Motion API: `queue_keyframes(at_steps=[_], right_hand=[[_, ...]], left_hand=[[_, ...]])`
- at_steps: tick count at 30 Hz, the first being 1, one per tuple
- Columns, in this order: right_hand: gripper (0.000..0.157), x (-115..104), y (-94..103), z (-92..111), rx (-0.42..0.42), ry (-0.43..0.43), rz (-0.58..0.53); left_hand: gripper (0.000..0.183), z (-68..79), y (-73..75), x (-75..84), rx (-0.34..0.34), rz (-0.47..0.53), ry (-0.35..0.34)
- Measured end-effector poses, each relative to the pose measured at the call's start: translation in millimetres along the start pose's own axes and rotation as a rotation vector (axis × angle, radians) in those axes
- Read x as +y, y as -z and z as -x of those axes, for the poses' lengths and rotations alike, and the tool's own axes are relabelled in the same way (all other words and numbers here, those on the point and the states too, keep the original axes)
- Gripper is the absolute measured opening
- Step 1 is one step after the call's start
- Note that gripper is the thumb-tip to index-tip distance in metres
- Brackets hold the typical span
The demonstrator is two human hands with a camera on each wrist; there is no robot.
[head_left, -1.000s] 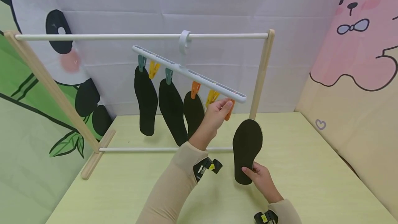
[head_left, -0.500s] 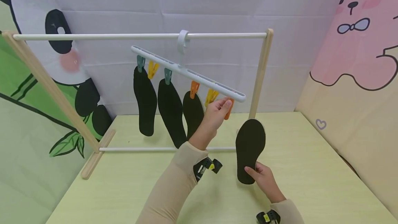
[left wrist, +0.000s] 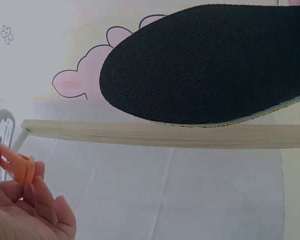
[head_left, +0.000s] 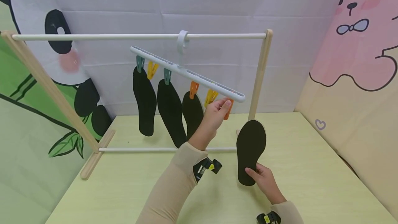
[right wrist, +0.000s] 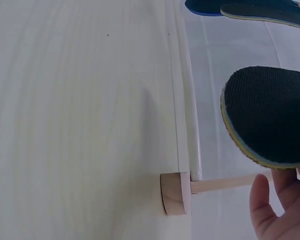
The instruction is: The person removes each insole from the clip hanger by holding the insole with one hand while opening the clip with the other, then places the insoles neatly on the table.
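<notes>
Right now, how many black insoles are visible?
4. From left to right, the first insole, second insole and third insole hang on the hanger, the third partly behind the left arm; the right hand holds the fourth insole. More may hide there.

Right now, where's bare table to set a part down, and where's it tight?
Bare table: right of the held insole and right hand, out to the right wall; also in front of the bottom rail, between the rack's left foot and left sleeve. Crowded: under the hanger, with three hanging insoles and the left hand pinching an orange clip.
</notes>
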State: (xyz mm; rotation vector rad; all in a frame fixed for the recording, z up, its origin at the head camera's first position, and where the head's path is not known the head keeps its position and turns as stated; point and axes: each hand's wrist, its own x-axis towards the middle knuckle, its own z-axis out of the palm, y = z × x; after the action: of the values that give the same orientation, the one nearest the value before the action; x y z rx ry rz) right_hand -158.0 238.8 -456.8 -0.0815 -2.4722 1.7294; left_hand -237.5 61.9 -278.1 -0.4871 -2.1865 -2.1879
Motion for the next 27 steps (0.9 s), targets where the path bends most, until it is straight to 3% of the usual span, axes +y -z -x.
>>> queue_keyframes(at_steps=[11, 27], right_hand=[[0.014, 0, 3.1, 0, 0.025, 0.000, 0.009], [0.015, 2, 12.6, 3, 0.025, -0.003, 0.068]], left_hand=[[0.034, 2.4, -1.4, 3.2, 0.004, 0.013, -0.024], [0.034, 2.0, 1.8, 1.6, -0.014, 0.013, -0.007]])
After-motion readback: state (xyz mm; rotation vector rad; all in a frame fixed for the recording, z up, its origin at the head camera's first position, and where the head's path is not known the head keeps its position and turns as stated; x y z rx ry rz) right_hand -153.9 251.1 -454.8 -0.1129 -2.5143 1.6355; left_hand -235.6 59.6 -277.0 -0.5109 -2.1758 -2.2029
